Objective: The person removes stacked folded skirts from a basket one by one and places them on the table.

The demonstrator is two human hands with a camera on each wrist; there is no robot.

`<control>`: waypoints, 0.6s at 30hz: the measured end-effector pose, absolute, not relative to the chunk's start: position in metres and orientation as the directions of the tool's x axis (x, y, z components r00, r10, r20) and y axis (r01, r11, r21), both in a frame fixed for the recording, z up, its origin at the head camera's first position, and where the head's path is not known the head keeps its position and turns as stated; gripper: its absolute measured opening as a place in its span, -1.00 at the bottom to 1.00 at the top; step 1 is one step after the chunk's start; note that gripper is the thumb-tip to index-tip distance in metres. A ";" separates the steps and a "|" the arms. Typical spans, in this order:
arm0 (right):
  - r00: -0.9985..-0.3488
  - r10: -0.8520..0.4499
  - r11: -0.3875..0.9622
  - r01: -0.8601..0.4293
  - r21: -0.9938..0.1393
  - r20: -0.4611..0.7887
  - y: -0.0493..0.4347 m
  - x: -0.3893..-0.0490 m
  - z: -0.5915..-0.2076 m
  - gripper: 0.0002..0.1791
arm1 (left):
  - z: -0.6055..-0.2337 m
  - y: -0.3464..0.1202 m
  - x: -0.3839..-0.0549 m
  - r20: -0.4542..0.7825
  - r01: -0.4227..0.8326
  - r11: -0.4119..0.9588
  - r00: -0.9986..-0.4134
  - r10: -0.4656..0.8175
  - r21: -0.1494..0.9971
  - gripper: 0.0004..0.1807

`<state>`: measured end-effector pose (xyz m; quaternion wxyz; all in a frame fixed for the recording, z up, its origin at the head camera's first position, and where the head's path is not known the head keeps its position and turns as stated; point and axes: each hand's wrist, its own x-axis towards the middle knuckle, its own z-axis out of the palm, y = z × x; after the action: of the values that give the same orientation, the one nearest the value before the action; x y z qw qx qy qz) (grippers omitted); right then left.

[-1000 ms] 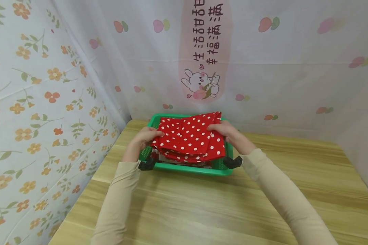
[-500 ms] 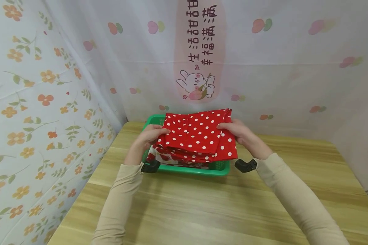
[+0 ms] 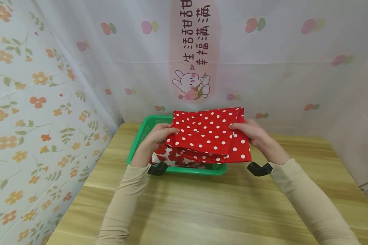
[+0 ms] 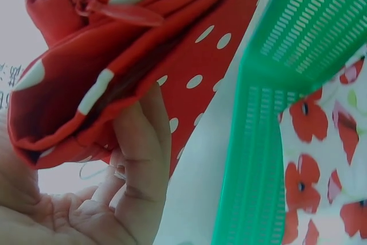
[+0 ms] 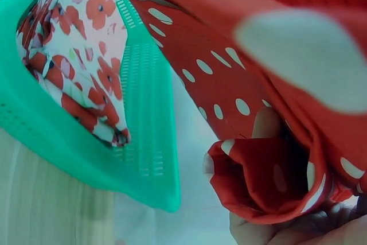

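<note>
Red polka-dot cloth (image 3: 207, 134), folded in layers, is held above the right part of the green basket (image 3: 190, 170) and overhangs its right end. We note the left hand (image 3: 157, 135) pinching its left end, thumb on top; the left wrist view alone shows a small knotted tie (image 4: 129, 14) there. In the basket we record a floral cloth (image 3: 171, 156). The right hand (image 3: 255, 133) pinches the opposite end; only the right wrist view shows the hollow fold (image 5: 281, 179) there. Against half a second ago, we find the polka-dot cloth farther right relative to the basket. Its long axis runs left to right, near parallel to the basket's length, layered edge (image 3: 199, 158) on the near side.
</note>
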<state>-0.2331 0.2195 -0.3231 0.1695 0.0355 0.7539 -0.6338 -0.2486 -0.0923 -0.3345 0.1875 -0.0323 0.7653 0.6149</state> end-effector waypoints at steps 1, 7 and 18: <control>-0.941 -0.162 0.192 0.267 -0.944 -0.298 0.222 -0.232 -0.323 -0.39 | -0.335 -0.089 -0.248 -0.323 -0.277 0.236 -0.929 0.182 0.931 -0.48; -0.944 -0.137 0.185 0.273 -0.944 -0.300 0.240 -0.224 -0.322 -0.40 | -0.336 -0.071 -0.247 -0.300 -0.259 0.216 -0.936 0.186 0.941 -0.50; -0.947 -0.091 0.170 0.289 -0.942 -0.307 0.273 -0.210 -0.324 -0.45 | -0.337 -0.039 -0.241 -0.276 -0.243 0.164 -0.935 0.222 0.956 -0.50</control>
<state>-0.2096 0.2728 -0.3236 0.1481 0.0661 0.7504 -0.6408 -0.2415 -0.0393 -0.3368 0.1799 -0.0072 0.7414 0.6465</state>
